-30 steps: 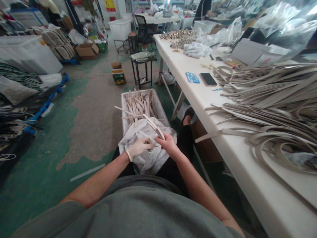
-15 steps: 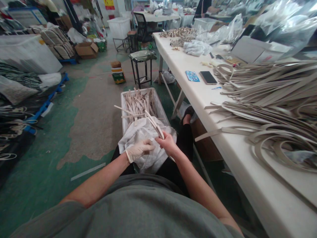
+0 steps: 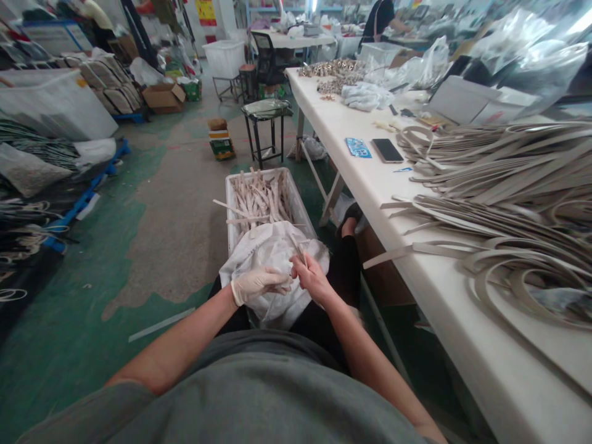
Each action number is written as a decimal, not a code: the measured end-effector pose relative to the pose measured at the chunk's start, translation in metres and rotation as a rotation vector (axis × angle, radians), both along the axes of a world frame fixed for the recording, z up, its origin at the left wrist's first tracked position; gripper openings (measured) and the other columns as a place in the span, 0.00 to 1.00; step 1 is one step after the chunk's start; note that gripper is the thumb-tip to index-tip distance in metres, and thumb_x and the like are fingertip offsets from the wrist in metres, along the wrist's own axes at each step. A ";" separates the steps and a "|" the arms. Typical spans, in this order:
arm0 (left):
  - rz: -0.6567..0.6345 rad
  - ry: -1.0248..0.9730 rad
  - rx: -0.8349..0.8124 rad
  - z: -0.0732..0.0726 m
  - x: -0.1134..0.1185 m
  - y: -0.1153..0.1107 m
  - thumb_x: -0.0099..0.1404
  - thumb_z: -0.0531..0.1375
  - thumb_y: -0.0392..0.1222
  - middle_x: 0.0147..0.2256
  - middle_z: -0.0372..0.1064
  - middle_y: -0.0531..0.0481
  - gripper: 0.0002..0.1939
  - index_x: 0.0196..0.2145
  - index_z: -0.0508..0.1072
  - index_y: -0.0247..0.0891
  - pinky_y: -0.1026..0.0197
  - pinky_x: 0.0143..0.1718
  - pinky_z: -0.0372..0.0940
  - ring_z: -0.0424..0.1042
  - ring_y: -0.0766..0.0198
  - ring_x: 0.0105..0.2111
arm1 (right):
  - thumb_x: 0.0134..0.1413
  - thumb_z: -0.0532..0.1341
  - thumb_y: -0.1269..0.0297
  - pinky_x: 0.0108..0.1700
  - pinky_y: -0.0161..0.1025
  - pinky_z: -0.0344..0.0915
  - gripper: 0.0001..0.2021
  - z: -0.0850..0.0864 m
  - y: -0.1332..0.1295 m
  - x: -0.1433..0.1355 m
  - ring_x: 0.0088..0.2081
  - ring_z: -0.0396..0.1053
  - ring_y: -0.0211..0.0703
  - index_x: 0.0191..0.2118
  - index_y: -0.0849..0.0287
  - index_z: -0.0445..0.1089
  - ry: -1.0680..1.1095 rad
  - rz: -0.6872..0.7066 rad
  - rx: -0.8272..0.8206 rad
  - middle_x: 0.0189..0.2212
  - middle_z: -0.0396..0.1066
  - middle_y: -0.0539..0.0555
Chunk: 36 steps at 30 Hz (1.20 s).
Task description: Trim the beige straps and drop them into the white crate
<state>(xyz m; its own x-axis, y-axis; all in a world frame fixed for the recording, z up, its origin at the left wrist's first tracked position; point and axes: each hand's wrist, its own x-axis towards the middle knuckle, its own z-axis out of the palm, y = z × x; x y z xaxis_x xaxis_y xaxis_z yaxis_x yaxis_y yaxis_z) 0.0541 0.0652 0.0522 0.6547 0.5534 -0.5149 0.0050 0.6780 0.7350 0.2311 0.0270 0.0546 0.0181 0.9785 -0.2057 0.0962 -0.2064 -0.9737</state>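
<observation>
My right hand [image 3: 312, 279], bare, is closed around a beige strap [image 3: 300, 251] whose end points up and away, slightly blurred. Close beside it on the left is my left hand [image 3: 259, 285] in a pale thin glove. Its fingers are pressed together toward the right hand, and whatever is between them is hidden. Both hands are over a crumpled white sack [image 3: 263, 243] on my lap. Past the sack stands a white plastic crate [image 3: 300, 196] with many short beige straps [image 3: 261, 196] inside, a few of them lying across its left rim.
To the right, a long white table [image 3: 370, 179] carries piles of long beige straps [image 3: 504, 157], a phone [image 3: 387, 150] and a blue card [image 3: 357, 147]. A black stool [image 3: 267, 111] stands beyond the crate. Blue pallets [image 3: 95, 185] hold goods at left. Another person [image 3: 380, 21] is far back.
The strap in my right hand has swung more upright and shows less of its length. My left hand's fingers have moved slightly right, closer to my right hand.
</observation>
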 end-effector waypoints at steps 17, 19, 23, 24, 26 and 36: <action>0.690 -0.114 -0.115 0.026 0.006 0.028 0.57 0.70 0.42 0.25 0.72 0.52 0.11 0.29 0.71 0.35 0.63 0.34 0.72 0.74 0.67 0.27 | 0.55 0.60 0.45 0.22 0.35 0.51 0.20 0.010 -0.051 0.011 0.19 0.52 0.35 0.25 0.56 0.64 -0.039 -0.127 0.084 0.17 0.57 0.46; 0.674 -0.127 -0.087 0.024 0.008 0.025 0.55 0.71 0.43 0.26 0.73 0.52 0.12 0.29 0.72 0.36 0.63 0.34 0.71 0.74 0.67 0.28 | 0.54 0.60 0.47 0.23 0.35 0.52 0.19 0.015 -0.047 0.008 0.20 0.53 0.36 0.23 0.56 0.63 -0.086 -0.117 0.113 0.17 0.58 0.47; 0.614 -0.128 -0.005 0.018 0.008 0.023 0.51 0.73 0.48 0.28 0.74 0.53 0.17 0.30 0.73 0.37 0.64 0.34 0.70 0.74 0.66 0.29 | 0.54 0.59 0.51 0.24 0.35 0.53 0.16 0.022 -0.041 0.003 0.21 0.54 0.37 0.23 0.56 0.64 -0.165 -0.117 0.144 0.16 0.58 0.47; 0.602 -0.127 0.004 0.018 0.007 0.022 0.50 0.73 0.49 0.28 0.74 0.53 0.18 0.30 0.73 0.36 0.63 0.34 0.70 0.74 0.66 0.29 | 0.54 0.59 0.52 0.24 0.35 0.52 0.15 0.022 -0.040 0.002 0.20 0.54 0.37 0.23 0.56 0.63 -0.178 -0.122 0.144 0.16 0.59 0.47; 0.589 -0.124 0.018 0.017 0.007 0.021 0.46 0.74 0.50 0.28 0.74 0.52 0.20 0.29 0.73 0.36 0.63 0.35 0.70 0.74 0.66 0.29 | 0.54 0.59 0.53 0.24 0.35 0.52 0.15 0.021 -0.039 0.002 0.20 0.55 0.37 0.22 0.55 0.63 -0.207 -0.133 0.139 0.16 0.59 0.47; 0.515 -0.089 0.030 0.004 0.021 0.000 0.43 0.76 0.50 0.28 0.75 0.50 0.21 0.29 0.76 0.33 0.62 0.33 0.67 0.73 0.65 0.28 | 0.59 0.56 0.52 0.25 0.34 0.57 0.16 0.018 -0.021 -0.003 0.21 0.62 0.37 0.25 0.56 0.65 -0.204 -0.026 0.070 0.20 0.67 0.49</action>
